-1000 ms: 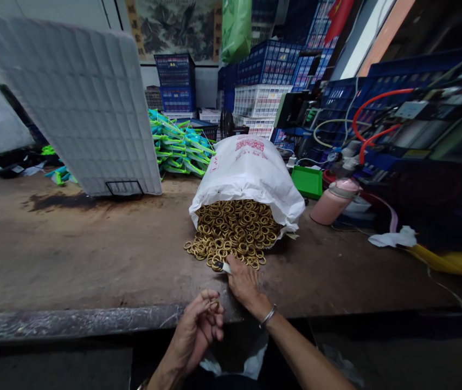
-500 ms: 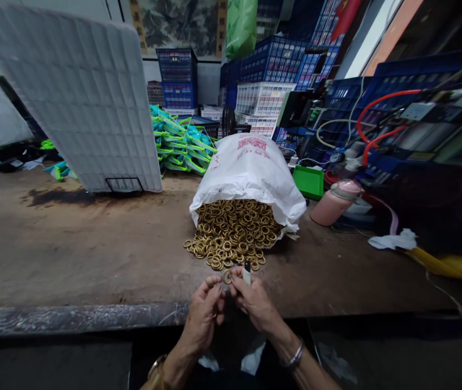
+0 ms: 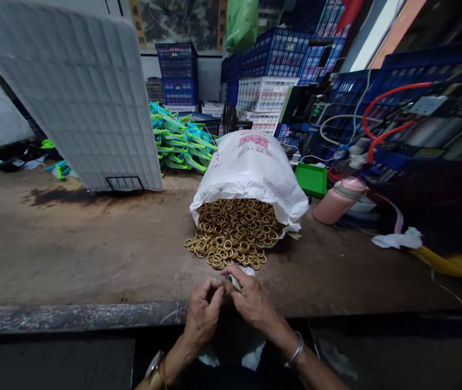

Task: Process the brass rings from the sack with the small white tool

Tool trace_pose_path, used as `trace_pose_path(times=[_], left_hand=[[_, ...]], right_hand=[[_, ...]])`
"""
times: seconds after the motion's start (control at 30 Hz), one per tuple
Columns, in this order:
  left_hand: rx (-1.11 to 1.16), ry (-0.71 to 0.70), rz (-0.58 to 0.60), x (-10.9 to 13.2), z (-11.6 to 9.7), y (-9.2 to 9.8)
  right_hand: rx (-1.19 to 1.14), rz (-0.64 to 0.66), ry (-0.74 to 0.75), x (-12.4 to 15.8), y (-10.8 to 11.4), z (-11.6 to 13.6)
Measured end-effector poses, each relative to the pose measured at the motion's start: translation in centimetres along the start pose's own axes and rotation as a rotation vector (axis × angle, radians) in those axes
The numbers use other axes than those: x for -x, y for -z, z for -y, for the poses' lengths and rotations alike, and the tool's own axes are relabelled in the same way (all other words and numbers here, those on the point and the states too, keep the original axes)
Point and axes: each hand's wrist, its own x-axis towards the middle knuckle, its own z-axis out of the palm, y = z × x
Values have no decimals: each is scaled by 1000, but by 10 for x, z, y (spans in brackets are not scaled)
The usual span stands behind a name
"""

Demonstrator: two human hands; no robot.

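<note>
My left hand (image 3: pixel 203 310) is closed at the table's front edge, thumb and forefinger pinched together. Whatever lies in that pinch is hidden. My right hand (image 3: pixel 252 301) meets it at the fingertips and is wrapped round a small white-handled tool (image 3: pixel 235 283), whose working end does not show clearly. Just beyond the hands, many brass-coloured rings (image 3: pixel 231 233) spill from the mouth of a white woven sack (image 3: pixel 251 168) with red print, which lies on its side. A small pale patch (image 3: pixel 247 270) shows on the table behind my right hand.
Left on the wooden table (image 3: pixel 72 254) stands a tall white quilted panel (image 3: pixel 92 108). Behind are a green and turquoise pile (image 3: pixel 182 141) and stacked crates (image 3: pixel 269 93). To the right are a green tray (image 3: pixel 311 180), a pink bottle (image 3: pixel 339 200) and red hoses (image 3: pixel 377 103).
The ring that showed between my fingertips is now hidden. My right hand has turned, tilting the tool toward my left hand, and its dark tip no longer shows. The view has shifted slightly.
</note>
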Motion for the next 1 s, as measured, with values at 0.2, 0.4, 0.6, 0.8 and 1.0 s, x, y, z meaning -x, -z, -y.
trace_pose_path(times=[0.2,0.4,0.6,0.8,1.0], left_hand=[[162,245,89,-5,-1,1],[301,340,194,-6,3,0],[274,357,123,-8,-5,-4],[275,371,145,-7,-6,-1],[245,367,144,-7,-3,0]], right_hand=[[-228,4,-142,-7,-6,-3],[-390,37,-216,-9,-8,-7],[-244,26,-138,-12,-6,0],[-328,75,-152,-15,-5,1],[-151,-7,-138,-12,-6,-8]])
